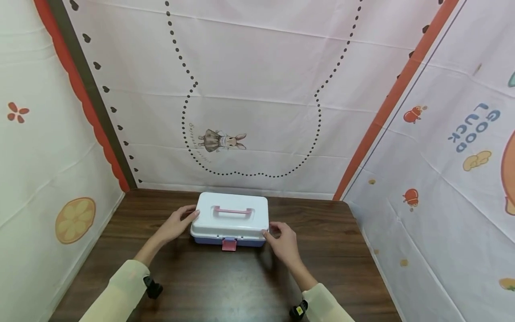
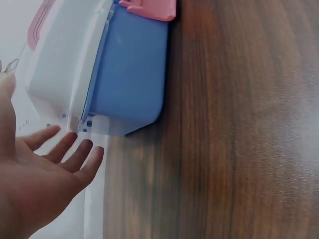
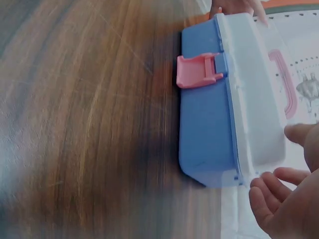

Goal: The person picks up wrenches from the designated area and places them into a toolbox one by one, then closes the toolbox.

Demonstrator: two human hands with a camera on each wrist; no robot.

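A plastic storage box [image 1: 233,220] with a white lid, a blue base [image 2: 132,64] and a pink carry handle [image 1: 233,211] sits on the table, lid down. Its pink latch [image 3: 196,70] juts outward from the front. My left hand [image 1: 175,226] is at the box's left end, thumb by the lid's edge; in the left wrist view its fingers [image 2: 82,159] are loosely spread beside the rim. At the right end is my right hand [image 1: 284,243], its thumb near the lid's front corner and its other fingers [image 3: 271,191] slightly bent alongside. Whether the fingertips touch the box, I cannot tell.
The dark wooden table [image 1: 225,286] extends in front of the box and to both sides. Behind it hangs a patterned white cloth [image 1: 257,116], with more printed cloth [image 1: 434,179] along the right and left sides.
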